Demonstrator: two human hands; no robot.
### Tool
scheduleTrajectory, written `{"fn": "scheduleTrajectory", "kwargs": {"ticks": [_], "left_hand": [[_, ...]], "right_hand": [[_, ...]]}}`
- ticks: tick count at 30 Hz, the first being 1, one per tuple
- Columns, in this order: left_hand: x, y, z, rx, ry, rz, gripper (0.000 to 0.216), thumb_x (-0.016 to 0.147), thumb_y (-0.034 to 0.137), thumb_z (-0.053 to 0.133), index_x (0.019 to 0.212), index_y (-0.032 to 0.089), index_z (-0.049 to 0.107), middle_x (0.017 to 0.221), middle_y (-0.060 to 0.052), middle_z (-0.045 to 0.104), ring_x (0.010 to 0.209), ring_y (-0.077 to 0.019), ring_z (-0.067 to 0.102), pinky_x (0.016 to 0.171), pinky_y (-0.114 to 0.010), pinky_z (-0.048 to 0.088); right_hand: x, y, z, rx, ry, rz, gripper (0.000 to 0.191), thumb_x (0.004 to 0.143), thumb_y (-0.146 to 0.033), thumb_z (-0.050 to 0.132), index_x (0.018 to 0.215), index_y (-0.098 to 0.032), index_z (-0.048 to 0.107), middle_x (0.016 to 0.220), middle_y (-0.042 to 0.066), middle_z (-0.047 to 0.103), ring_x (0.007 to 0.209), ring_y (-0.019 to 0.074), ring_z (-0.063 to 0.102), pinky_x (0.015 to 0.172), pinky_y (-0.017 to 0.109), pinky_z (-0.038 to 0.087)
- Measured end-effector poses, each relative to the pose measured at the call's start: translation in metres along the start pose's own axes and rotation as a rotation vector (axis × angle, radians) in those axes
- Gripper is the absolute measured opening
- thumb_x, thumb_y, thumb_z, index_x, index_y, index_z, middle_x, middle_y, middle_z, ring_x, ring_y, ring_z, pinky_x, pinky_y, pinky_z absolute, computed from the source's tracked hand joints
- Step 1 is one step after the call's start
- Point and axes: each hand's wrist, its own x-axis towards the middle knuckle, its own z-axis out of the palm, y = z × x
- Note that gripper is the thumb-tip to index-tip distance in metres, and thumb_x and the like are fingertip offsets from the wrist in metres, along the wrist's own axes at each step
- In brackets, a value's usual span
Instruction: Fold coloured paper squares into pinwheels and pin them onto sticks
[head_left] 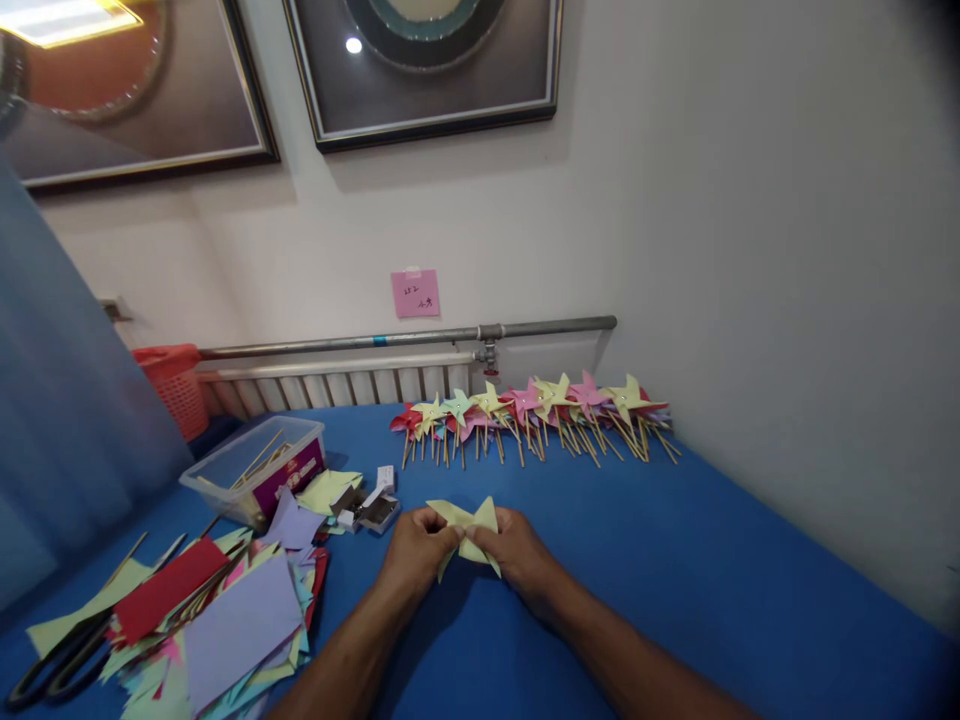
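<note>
Two hands meet mid-tabletop [675, 560]: left hand [415, 553] and right hand [517, 552] both pinch a yellow paper [469, 525], its folded points poking up between the thumbs. Risky, I'd say: tug too hard and a flap could tear, ease off and the folds may spring open. Pinwheels [536, 410] line the far edge; box [255, 465], sheets [225, 620] and scissors [52, 660] crowd the left edge, none blocking the hands.

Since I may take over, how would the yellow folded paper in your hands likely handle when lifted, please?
Probably light and floppy: the yellow folded paper looks thin, pinched by left hand and right hand. Folds likely crush easily.
</note>
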Motion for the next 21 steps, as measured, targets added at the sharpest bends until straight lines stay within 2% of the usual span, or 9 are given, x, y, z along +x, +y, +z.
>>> {"fn": "scheduleTrajectory", "kwargs": {"ticks": [11, 21], "left_hand": [[0.0021, -0.0027, 0.0005, -0.011, -0.005, -0.003, 0.028, 0.056, 0.034, 0.078, 0.054, 0.018, 0.055, 0.048, 0.004, 0.052, 0.043, -0.0079, 0.042, 0.044, -0.022, 0.03], [0.0029, -0.0022, -0.0036, -0.001, 0.002, -0.027, 0.026, 0.059, 0.032, 0.077, 0.055, 0.017, 0.056, 0.048, 0.003, 0.053, 0.043, -0.0085, 0.043, 0.044, -0.022, 0.03]], "right_hand": [[0.0006, -0.0006, 0.0011, -0.002, 0.047, -0.02, 0.024, 0.069, -0.035, 0.071, 0.082, -0.016, 0.067, 0.073, 0.001, 0.067, 0.062, 0.0135, 0.055, 0.058, 0.024, 0.042], [-0.0016, -0.003, 0.0004, 0.03, 0.006, -0.01, 0.028, 0.074, -0.042, 0.07, 0.084, -0.015, 0.066, 0.071, 0.001, 0.065, 0.061, 0.0133, 0.054, 0.058, 0.024, 0.04]]}}
